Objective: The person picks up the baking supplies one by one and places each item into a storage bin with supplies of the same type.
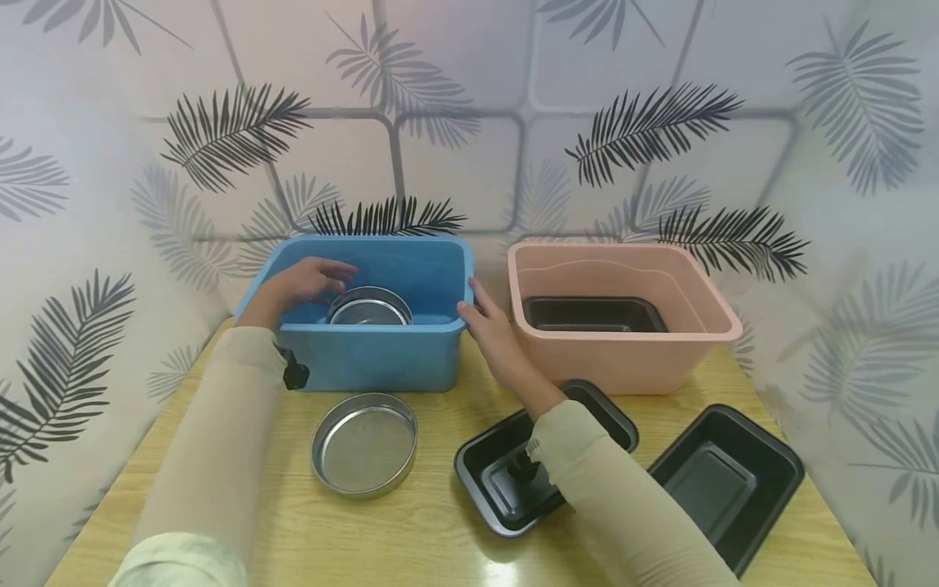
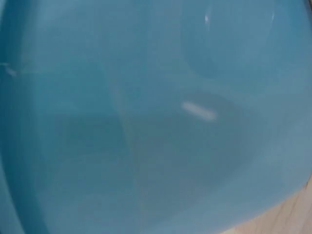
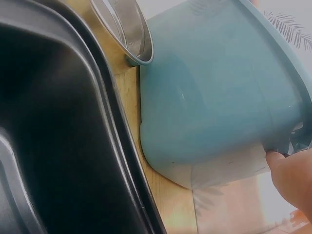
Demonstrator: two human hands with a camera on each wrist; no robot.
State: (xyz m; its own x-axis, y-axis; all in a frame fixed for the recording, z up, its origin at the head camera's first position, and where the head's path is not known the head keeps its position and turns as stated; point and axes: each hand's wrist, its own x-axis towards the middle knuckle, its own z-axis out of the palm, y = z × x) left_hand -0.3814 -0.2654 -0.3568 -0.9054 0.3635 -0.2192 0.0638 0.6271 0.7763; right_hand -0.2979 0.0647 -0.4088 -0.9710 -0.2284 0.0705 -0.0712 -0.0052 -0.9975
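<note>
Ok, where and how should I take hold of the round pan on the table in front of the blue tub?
Probably best pinch the near rim of the round pan, coming from the front and above: it lies flat, open side up, with a thin raised wall, and the blue tub stands close behind it.

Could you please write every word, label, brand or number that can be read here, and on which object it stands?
No readable text in any view: none shows on the blue bin, pink bin, round metal pans or dark rectangular pans.
The wallpaper shows only leaves and lines.
</note>
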